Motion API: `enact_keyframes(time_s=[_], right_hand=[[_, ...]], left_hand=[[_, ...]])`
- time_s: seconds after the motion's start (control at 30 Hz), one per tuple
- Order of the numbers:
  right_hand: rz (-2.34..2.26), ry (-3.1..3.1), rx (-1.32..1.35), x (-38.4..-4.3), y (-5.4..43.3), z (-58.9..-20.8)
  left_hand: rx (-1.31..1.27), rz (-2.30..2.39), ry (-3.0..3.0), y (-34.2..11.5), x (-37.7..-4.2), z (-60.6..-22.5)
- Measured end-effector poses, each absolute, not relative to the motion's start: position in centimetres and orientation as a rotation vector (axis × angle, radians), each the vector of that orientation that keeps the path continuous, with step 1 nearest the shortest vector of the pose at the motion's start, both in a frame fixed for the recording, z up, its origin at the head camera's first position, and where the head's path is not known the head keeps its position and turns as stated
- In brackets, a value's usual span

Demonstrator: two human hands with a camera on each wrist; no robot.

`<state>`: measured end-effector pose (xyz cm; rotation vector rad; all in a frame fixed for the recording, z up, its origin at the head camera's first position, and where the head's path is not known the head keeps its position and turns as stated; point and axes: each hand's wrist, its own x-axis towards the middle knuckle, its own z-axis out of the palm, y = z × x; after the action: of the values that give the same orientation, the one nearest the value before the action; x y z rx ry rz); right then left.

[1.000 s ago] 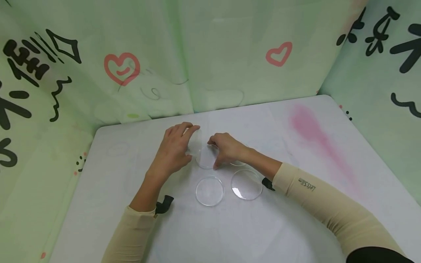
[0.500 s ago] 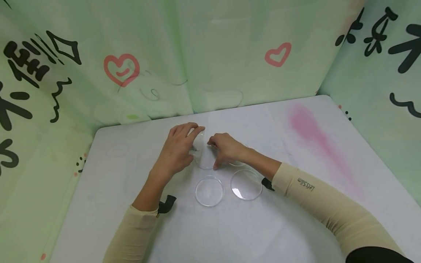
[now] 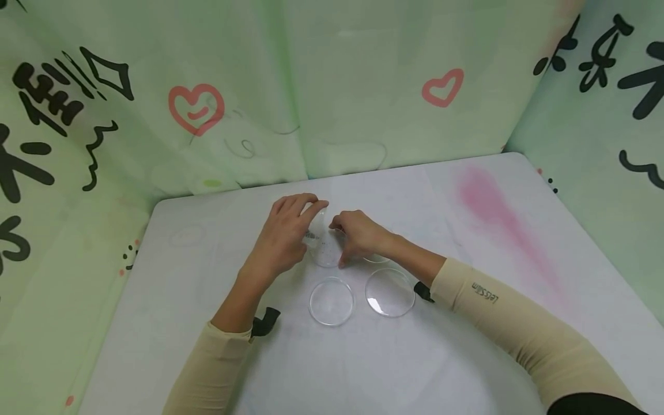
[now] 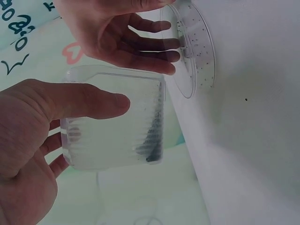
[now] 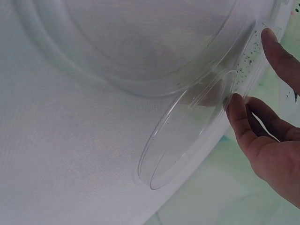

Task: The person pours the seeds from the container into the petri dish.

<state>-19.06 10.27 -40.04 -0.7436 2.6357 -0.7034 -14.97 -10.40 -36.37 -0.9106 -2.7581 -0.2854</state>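
Observation:
My left hand [image 3: 280,236] holds a clear plastic box [image 4: 112,126], its thumb lying across one face and fingers behind. Small dark grains [image 4: 152,143] are gathered along one side of the box. In the head view the box is tilted beside a clear petri dish [image 3: 327,255], apparently over its left rim. Dark specks dot that dish [image 4: 202,56]. My right hand [image 3: 360,233] grips the dish by its rim, with the thumb on the near side and fingers on the far side in the head view. The hand covers the dish's right part.
Two more petri dishes, one left [image 3: 332,301] and one right [image 3: 390,292], lie nearer on the white table [image 3: 321,369]. Another dish [image 3: 376,259] is partly hidden under the right wrist. A single dark speck [image 4: 246,99] lies on the table. Green curtains [image 3: 353,86] stand behind.
My left hand has moved right with the box, closer to the right hand. Dark specks now show in the gripped petri dish. The right hand has stayed in place.

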Motion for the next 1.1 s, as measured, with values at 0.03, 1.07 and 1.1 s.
enact_keyframes(time_s=[0.03, 1.07, 1.1], right_hand=[[-0.708, 2.633, -0.743, -19.05, 10.3, -40.02], [-0.725, 2.619, -0.741, -18.89, 10.27, -40.06], [-0.727, 2.619, -0.737, -18.9, 10.26, -40.07]], left_hand=[[-0.916, -0.286, -2.754, -10.38, -14.95, -36.36], [-0.981, -0.243, -2.694, -9.97, -14.77, -36.23], [-0.983, -0.242, -2.694, -9.94, -14.79, -36.24]])
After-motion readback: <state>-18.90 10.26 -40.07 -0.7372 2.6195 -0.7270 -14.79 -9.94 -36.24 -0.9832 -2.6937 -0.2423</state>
